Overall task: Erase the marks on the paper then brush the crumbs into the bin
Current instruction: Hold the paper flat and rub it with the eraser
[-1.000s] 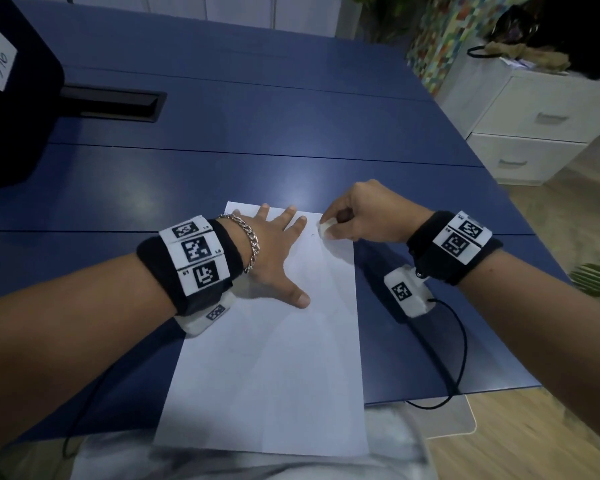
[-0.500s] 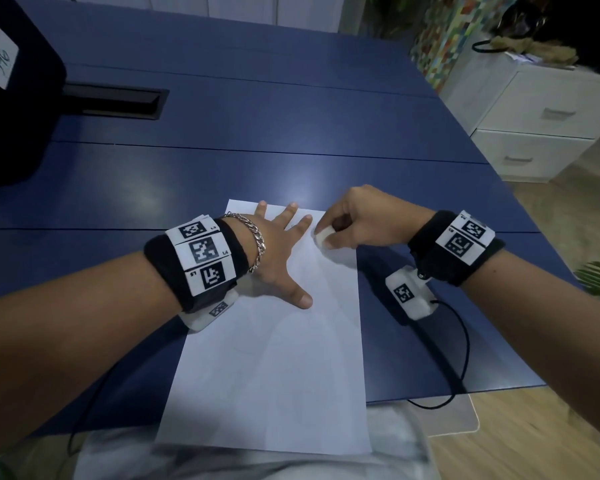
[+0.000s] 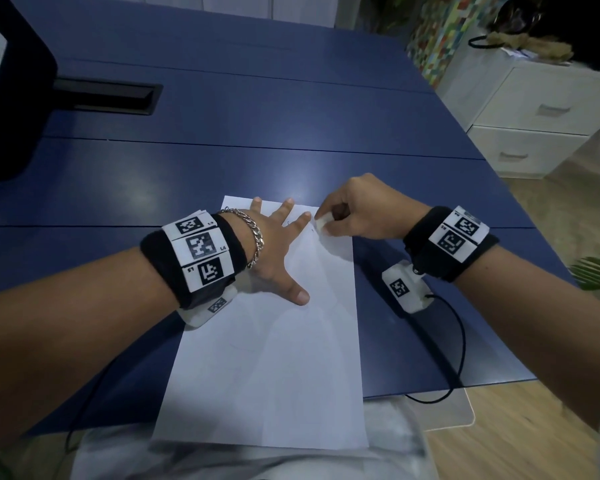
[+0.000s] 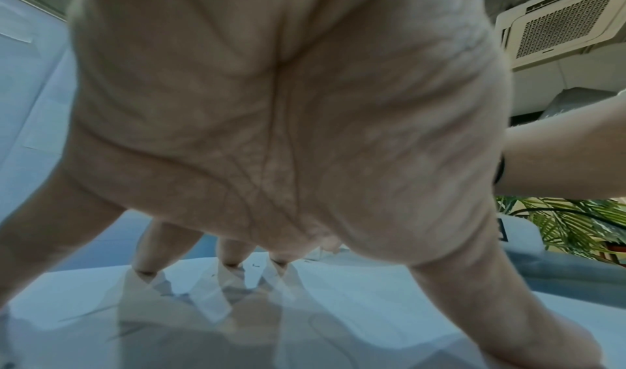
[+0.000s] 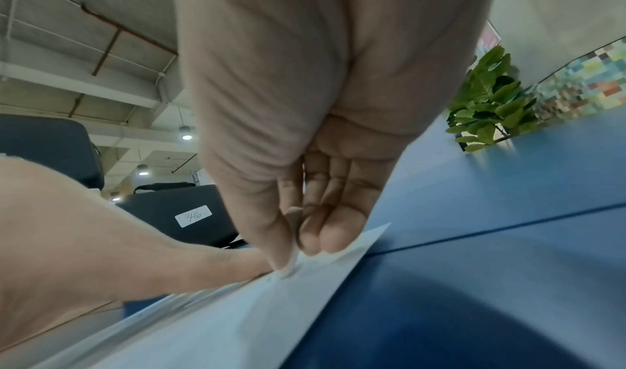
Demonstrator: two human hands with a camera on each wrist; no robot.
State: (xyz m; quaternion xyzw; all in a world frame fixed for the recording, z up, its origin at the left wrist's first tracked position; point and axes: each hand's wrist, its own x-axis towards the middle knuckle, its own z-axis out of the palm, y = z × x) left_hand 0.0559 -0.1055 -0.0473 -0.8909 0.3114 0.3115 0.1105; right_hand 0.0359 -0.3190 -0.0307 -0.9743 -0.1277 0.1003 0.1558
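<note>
A white sheet of paper (image 3: 274,358) lies lengthwise on the blue table (image 3: 257,126). My left hand (image 3: 274,251) presses flat on its far left part, fingers spread and straight; the left wrist view shows those fingertips (image 4: 232,262) on the paper (image 4: 338,308). My right hand (image 3: 347,216) pinches a small white eraser (image 3: 322,225) and holds it against the sheet's far right corner, just beside my left index fingertip. Tiny dark marks (image 3: 288,224) show near that fingertip. In the right wrist view, thumb and fingers (image 5: 325,238) close on the eraser (image 5: 292,263) at the paper's edge (image 5: 355,243).
A black case (image 3: 4,84) with a white label stands at the far left of the table, next to a black cable slot (image 3: 108,95). White drawers (image 3: 541,112) stand off the table's right side. A black cable (image 3: 461,341) hangs from my right wrist.
My right hand has rubbed the eraser to and fro over the sheet's far right corner, nearer the left index fingertip and back. The left hand has stayed pressed on the paper.
</note>
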